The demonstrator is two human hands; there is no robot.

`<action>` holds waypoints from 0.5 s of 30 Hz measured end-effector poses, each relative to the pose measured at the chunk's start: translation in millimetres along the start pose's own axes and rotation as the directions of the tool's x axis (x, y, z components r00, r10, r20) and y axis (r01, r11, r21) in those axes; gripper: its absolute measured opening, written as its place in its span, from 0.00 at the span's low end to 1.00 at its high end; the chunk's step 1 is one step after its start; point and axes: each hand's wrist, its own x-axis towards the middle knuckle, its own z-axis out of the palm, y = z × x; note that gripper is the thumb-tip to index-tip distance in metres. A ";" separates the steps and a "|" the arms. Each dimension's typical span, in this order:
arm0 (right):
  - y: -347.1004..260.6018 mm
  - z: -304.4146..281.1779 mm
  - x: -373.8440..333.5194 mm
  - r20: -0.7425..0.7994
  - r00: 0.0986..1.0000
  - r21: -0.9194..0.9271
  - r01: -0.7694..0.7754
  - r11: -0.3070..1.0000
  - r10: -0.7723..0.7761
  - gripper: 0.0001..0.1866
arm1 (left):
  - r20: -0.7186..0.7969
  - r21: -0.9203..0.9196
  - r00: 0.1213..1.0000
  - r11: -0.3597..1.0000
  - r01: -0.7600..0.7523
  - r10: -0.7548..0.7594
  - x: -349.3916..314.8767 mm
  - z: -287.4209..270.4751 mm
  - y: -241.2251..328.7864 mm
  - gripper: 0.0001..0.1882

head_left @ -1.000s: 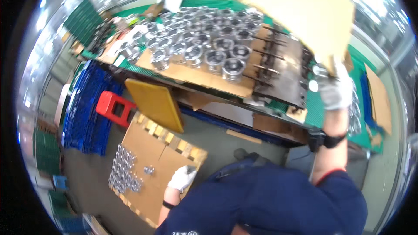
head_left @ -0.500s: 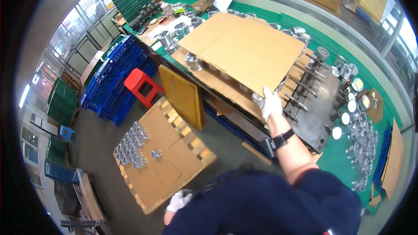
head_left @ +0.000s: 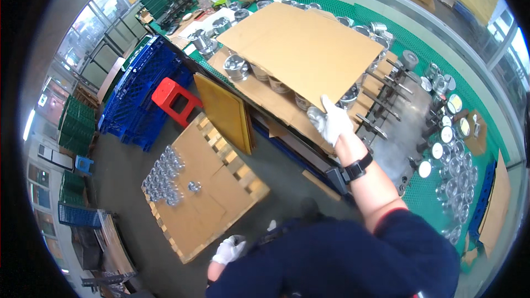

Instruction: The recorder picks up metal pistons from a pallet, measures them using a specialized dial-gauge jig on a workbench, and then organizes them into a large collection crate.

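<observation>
My right hand (head_left: 333, 123), in a white glove, pinches the near right corner of a large tan cardboard sheet (head_left: 309, 49). The sheet lies over metal cylinders that look like pistons (head_left: 236, 67); several show beneath its near edge. These stand on another brown cardboard layer (head_left: 259, 89) on the bench. Low by my body is my left hand (head_left: 229, 249), also gloved in white, its fingers loosely bent and apart with nothing seen in them. It is nearest to the corner of a wooden pallet (head_left: 190, 256), without touching it.
Shiny parts (head_left: 164, 179) stand on the pallet's cardboard top. Behind it are a red stool (head_left: 175, 99), yellow boards (head_left: 223, 113) and blue plastic pallets (head_left: 141, 94). A metal plate with rods (head_left: 395, 127) and many more metal parts (head_left: 455, 187) occupy the bench's right side.
The cardboard sheet's near edge has risen with my right hand, showing more of the metal cylinders below. My left hand has stayed low by my body. The view has shifted slightly.
</observation>
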 end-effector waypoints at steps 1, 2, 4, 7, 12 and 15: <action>1.7 -2.1 3.2 -0.008 1.000 0.011 0.012 1.000 -0.012 0.22 | -0.001 0.022 1.000 1.000 0.021 -0.021 -3.7 -0.3 6.7 0.19; 7.0 -2.5 6.6 -0.006 1.000 0.015 0.013 1.000 -0.013 0.22 | -0.010 0.033 0.999 0.998 0.052 -0.052 -9.7 -0.2 12.1 0.19; 19.2 -5.2 3.7 -0.038 0.999 -0.008 -0.006 1.000 0.006 0.24 | -0.020 0.058 0.996 0.995 0.085 -0.084 -20.4 -2.4 15.9 0.20; 34.3 -11.7 -6.8 -0.016 0.971 -0.446 0.208 0.870 -0.241 0.22 | -0.098 0.058 0.995 0.998 -0.005 0.011 -45.7 12.7 -0.1 0.21; -1.2 -50.5 41.9 -0.008 0.995 -0.263 0.091 0.960 -0.097 0.19 | -0.091 0.053 0.996 0.999 -0.010 0.015 -59.1 0.7 -5.3 0.21; 1.4 -42.9 72.7 0.164 0.975 -0.209 -0.113 0.971 0.149 0.21 | -0.087 -0.034 0.990 0.993 0.112 -0.114 -88.2 3.3 -41.4 0.21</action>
